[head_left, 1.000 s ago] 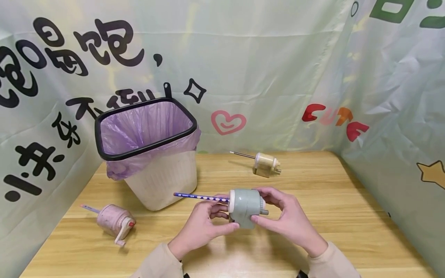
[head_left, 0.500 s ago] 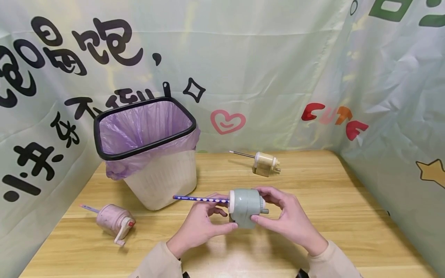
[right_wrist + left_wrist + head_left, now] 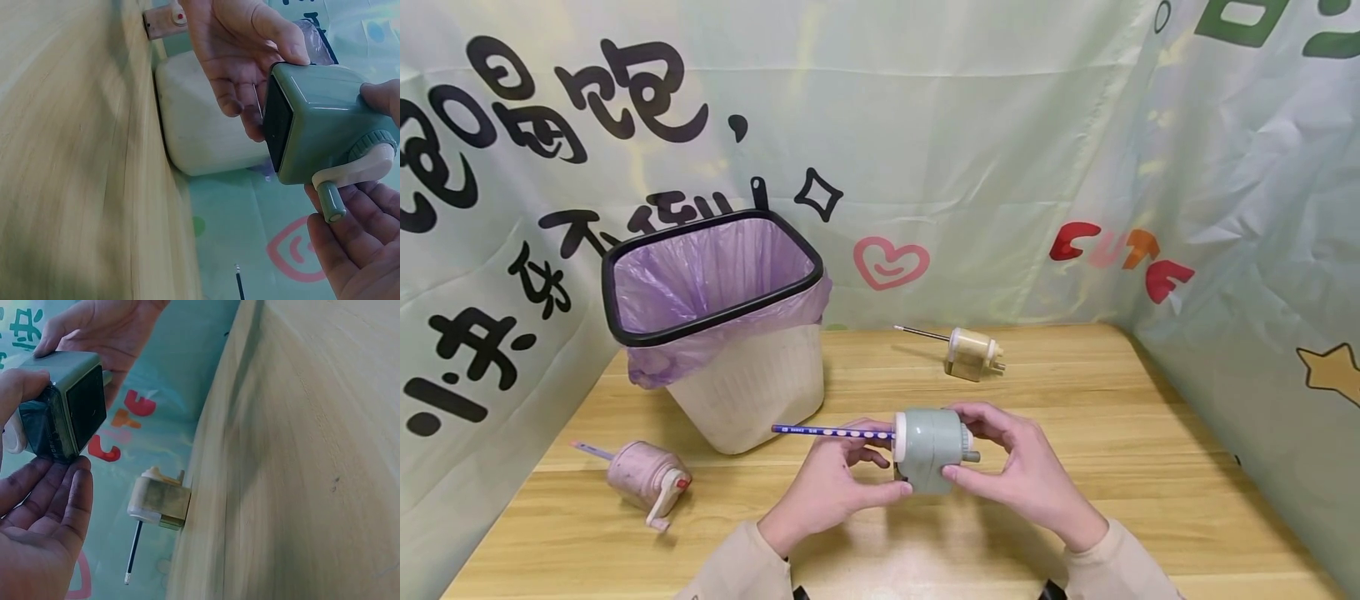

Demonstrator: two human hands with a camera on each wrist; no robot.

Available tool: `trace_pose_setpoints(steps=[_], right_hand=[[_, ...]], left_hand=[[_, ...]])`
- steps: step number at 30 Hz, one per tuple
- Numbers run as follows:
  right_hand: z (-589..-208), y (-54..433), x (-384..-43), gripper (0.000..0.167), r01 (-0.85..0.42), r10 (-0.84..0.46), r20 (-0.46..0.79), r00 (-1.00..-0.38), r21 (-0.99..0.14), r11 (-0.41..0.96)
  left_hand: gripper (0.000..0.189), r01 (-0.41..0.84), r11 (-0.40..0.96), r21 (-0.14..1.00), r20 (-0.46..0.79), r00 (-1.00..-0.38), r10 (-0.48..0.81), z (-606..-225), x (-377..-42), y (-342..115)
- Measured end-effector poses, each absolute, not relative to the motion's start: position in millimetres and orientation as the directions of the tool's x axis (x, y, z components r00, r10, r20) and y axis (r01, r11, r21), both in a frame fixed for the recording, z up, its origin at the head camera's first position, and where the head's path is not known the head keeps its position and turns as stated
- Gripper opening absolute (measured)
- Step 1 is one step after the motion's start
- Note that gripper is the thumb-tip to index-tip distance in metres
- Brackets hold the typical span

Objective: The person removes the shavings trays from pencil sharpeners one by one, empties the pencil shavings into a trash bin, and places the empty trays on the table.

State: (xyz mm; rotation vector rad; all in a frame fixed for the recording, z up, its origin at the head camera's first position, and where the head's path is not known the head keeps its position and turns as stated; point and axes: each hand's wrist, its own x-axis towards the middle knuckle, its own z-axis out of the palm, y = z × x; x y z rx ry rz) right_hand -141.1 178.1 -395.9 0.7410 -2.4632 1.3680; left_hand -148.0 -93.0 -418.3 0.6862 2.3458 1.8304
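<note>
A grey-green crank pencil sharpener (image 3: 931, 450) is held up over the table between both hands. Out of its white front, pointing left, sticks a blue patterned pencil (image 3: 831, 431). My left hand (image 3: 833, 490) grips the front end, thumb on one side and fingers on the other. At the crank end, my right hand (image 3: 1026, 477) holds the body between thumb and fingers. The right wrist view shows the white crank arm (image 3: 359, 170) with its green knob close by the right fingers. A dark flat base (image 3: 86, 406) faces the table in the left wrist view.
A pink sharpener (image 3: 643, 477) with a pencil in it lies at the left. Farther back stands a cream sharpener (image 3: 973, 354) holding a dark pencil. A white bin (image 3: 756, 392) with a purple liner stands back left on the wooden table (image 3: 1112, 417), before a printed cloth.
Both hands keep their hold on the sharpener, nearly still. The left fingers have shifted slightly around its front end, and the pencil's far end has dipped a little.
</note>
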Motion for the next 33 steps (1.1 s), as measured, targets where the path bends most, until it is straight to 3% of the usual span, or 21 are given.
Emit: trace_pose_setpoints(steps=[8, 33], right_hand=[[-394.7, 177.9, -140.4, 0.052, -0.52, -0.315, 0.417, -0.853, -0.735, 0.436], [-394.6, 178.7, -141.0, 0.053, -0.536, -0.315, 0.435, -0.843, -0.729, 0.426]], left_hand=[[0.057, 0.241, 0.214, 0.947, 0.146, -0.913, 0.381, -417.1, -147.2, -94.4], [0.058, 0.246, 0.192, 0.95, 0.158, -0.909, 0.385, -417.5, -147.7, -95.1]])
